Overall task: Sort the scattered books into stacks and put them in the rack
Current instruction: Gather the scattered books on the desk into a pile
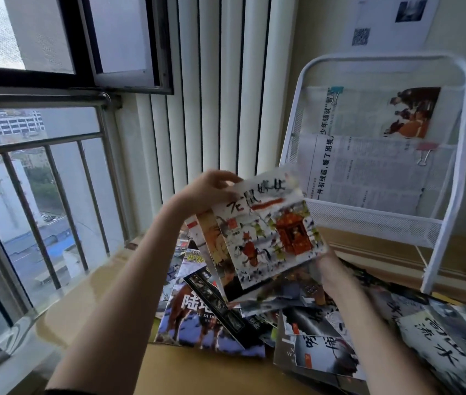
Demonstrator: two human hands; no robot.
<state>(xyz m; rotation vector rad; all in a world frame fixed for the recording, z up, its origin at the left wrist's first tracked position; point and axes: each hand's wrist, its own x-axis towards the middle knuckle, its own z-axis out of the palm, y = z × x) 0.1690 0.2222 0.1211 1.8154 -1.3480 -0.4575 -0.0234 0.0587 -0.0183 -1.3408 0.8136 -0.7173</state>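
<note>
Beside the window, many books (211, 317) are scattered on the desk (89, 303). A small stack of books (266, 232) is gripped by the left hand (211, 189) and supported below by the right hand (330, 269). Only newspapers are seen in the rack (385, 220); most sorting seems left.

high-rise home, railed window (40, 166)

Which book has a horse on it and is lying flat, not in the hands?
The horse book with big white characters, lying at the left edge of the scattered pile. The red-carriage book is held up by the left hand and right hand.
</note>
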